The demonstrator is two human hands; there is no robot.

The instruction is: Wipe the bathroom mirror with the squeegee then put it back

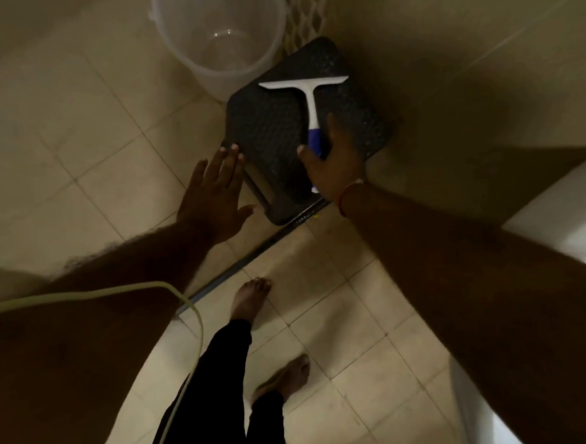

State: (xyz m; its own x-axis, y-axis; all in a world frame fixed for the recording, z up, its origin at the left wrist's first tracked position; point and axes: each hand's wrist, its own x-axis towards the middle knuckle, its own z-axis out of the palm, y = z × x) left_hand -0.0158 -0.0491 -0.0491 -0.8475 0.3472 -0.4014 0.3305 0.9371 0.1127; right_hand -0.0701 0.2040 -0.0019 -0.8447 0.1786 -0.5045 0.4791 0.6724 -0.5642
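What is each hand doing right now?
Left hand: open, fingers spread, empty.
Right hand: fingers around the squeegee handle; firm grip cannot be told.

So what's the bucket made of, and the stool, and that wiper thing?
The bucket looks like clear plastic: you can see the floor through it. The stool seems to be dark, matte plastic with a bumpy pattern on top, though the dim light leaves that open. The squeegee looks like smooth white plastic with a blue grip, which the right hand covers.
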